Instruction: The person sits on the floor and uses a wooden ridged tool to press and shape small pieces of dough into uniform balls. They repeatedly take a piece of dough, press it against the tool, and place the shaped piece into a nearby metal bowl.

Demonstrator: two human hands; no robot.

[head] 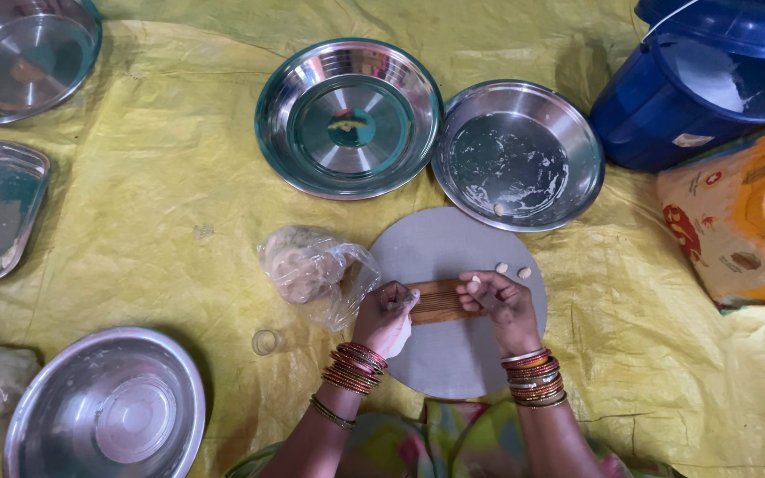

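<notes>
Forearms: both enter from the bottom edge, each wrist stacked with red and gold bangles.
Left hand [386,317]: curled shut around a lump of pale dough, fist resting against the left end of the comb.
Right hand [499,298]: fingers bent down onto the right end of the comb, pressing a small bit of dough to it.
Comb [436,301]: brown wooden ridged block, lying flat on the board between the two hands.
Board [453,354]: round, grey, flat on the sheet, directly under both hands.
Shaped pieces [513,270]: two small pale bits on the board, just above the right hand.
Bag [316,270]: clear plastic, crumpled, holding tan dough; touching the board's left edge.
Sack [737,221]: orange and yellow printed package at the right edge, red round mark on its side, print too small to tell.
Bucket [701,80]: dark blue with lid, top right, white label patch low on its wall, just above the sack.
Plates: one clean steel plate [348,117] above the board; one floury plate [518,155] beside it, holding one piece.
Sheet [161,177]: yellow plastic, creased, under everything.
Bowl [108,407]: steel, bottom left, well apart from the hands.
</notes>
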